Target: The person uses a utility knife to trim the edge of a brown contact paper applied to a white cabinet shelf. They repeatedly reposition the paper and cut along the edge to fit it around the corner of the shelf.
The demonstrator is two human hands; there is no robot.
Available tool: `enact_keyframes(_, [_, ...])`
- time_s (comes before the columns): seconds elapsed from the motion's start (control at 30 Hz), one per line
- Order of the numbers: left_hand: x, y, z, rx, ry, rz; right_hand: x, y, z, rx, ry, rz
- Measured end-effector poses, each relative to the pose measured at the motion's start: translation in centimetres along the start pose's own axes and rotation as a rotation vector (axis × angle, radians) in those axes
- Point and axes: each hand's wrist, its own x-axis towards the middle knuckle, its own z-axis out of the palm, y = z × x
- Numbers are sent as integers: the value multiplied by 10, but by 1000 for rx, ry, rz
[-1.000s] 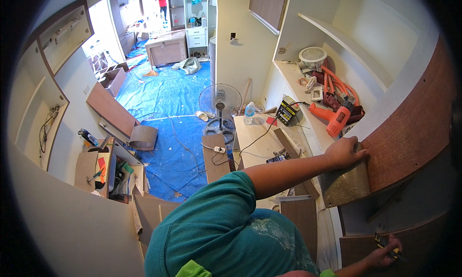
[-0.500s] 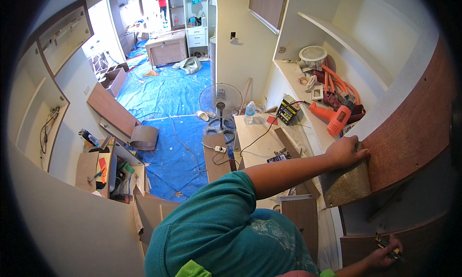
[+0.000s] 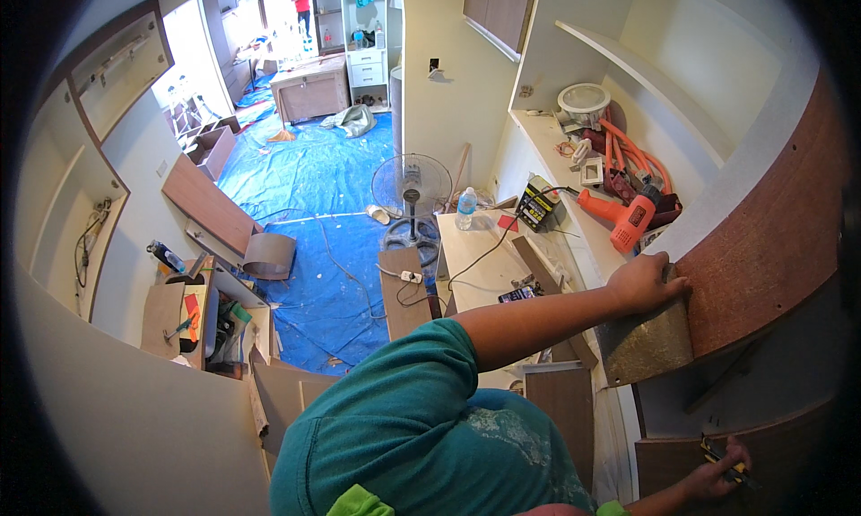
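Note:
My left hand (image 3: 647,285) is closed on the top edge of a speckled brown sheet (image 3: 647,344), its fingers curled over the rim. The sheet stands against a reddish-brown curved panel (image 3: 762,238) at the right. Lower right, my right hand (image 3: 717,476) is wrapped round a slim yellow-and-black tool that looks like a utility knife (image 3: 737,472). It is held in front of a dark brown board (image 3: 673,458). An orange corded drill (image 3: 628,218) lies on the white ledge, just beyond my left hand.
Orange hose (image 3: 632,148) and a round light fitting (image 3: 583,102) lie farther along the ledge. A water bottle (image 3: 465,208), a phone (image 3: 517,294) and a cable lie on the low bench. Behind stand a fan (image 3: 412,193) and blue floor sheeting (image 3: 309,180). A person (image 3: 302,5) stands far off.

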Motion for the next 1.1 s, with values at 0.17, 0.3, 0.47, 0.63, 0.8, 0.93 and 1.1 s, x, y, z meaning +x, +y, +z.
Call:
enact_keyframes(0.17, [0,-1,0,-3,8,5,0,1,-1,-5,-6,-13])
enact_keyframes(0.3, [1,-1,2,-13,15,5,0,-3,2,2,12,-16])
enact_keyframes(0.47, [1,-2,2,-2,11,6,1,19,-13,-29,-84,-89])
enact_keyframes(0.63, [1,0,1,-10,2,-5,0,26,-12,57,-73,-105])
enact_keyframes(0.8, [0,1,-1,-4,-2,-7,0,3,-1,-18,10,-4])
enact_keyframes(0.93, [0,-1,1,-11,0,-2,0,6,-3,-5,-10,-34])
enact_keyframes(1.1, [0,-1,1,-20,2,-6,0,18,-10,16,-74,-64])
